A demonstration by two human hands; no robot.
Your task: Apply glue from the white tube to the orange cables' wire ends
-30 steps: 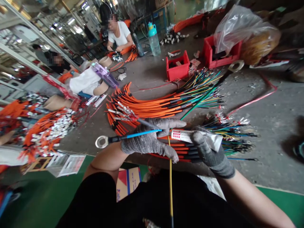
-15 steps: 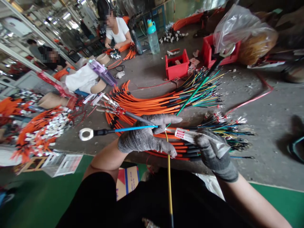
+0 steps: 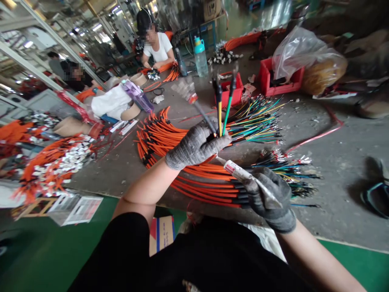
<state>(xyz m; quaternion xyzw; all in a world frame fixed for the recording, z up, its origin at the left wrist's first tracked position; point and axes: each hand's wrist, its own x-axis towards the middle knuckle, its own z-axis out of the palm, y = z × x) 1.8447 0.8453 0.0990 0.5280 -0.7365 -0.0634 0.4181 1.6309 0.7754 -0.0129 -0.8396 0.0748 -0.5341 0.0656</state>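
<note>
So, wires (image 3: 220,115) in LH (image 3: 199,142) (tube (image 3: 238,170), RH (image 3: 272,196))

yellow wire (image 3: 219,109) and green wire (image 3: 228,107) tips were blurred, grey cable (image 3: 204,115) end smeared; left hand (image 3: 199,144) hid their lower parts. right hand (image 3: 270,198) partly covered white tube (image 3: 238,170). right edge cut off dark object (image 3: 377,198).

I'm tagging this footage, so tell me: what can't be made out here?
Head view:
Yellow wire and green wire: tips motion-blurred.
White tube: print too small to read, middle covered by the right hand.
Rightmost red bin: inside partly hidden by the plastic bag.
</note>
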